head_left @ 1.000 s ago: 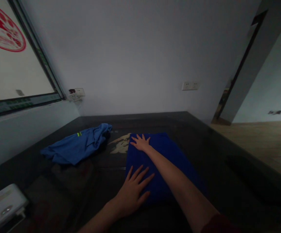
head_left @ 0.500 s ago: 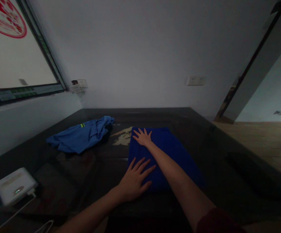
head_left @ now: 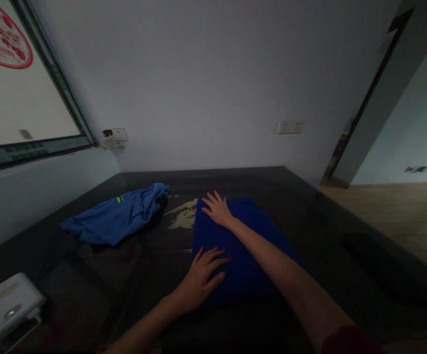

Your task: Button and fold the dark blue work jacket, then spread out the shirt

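A dark blue folded cloth (head_left: 250, 231), perhaps a garment, lies flat on the black glossy table (head_left: 235, 182). Near the cloth's far left corner, my right hand (head_left: 218, 210) rests with its fingers spread. My left hand (head_left: 201, 278) is on the near left part of the cloth, palm down and fingers apart. Neither hand grips anything. To the left lies a crumpled lighter blue garment (head_left: 121, 216) with a small yellow-green tag, apart from both hands.
At the near left stands a white box-shaped device (head_left: 10, 305) with a cable. A dark flat object (head_left: 386, 268) lies on the table's right side. Behind the table rises a wall with sockets (head_left: 289, 127); a window (head_left: 25, 98) is at left.
The view has shifted slightly. My left hand has its fingers a little more bent and has slid toward the cloth's left edge. My right hand stays near the far corner.
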A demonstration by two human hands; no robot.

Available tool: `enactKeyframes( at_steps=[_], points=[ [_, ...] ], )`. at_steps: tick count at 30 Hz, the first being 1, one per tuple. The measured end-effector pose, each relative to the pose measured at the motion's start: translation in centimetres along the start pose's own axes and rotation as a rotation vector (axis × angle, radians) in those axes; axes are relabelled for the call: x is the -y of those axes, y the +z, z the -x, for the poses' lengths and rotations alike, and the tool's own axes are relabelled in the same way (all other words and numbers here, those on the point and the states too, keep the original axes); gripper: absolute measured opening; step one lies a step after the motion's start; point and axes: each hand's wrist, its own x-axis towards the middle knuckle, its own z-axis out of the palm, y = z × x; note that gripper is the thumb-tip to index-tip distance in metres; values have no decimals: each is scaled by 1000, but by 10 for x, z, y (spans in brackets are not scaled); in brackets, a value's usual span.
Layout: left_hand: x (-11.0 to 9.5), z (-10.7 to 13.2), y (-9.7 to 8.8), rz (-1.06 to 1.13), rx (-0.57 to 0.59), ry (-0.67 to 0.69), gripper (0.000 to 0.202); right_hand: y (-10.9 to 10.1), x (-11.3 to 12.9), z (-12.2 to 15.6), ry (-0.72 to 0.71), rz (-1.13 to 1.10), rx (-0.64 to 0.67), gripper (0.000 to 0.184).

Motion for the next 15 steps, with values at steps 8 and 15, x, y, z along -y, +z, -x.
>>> enactKeyframes(
  at_steps=[8,15],
  points=[
    [11,-1,5,-137,-220,-35,38,-49,-56,122,72,-21,-7,62],
    [24,-4,20,-335,-114,-51,48,-29,-86,174,232,-47,78,72]
  ],
)
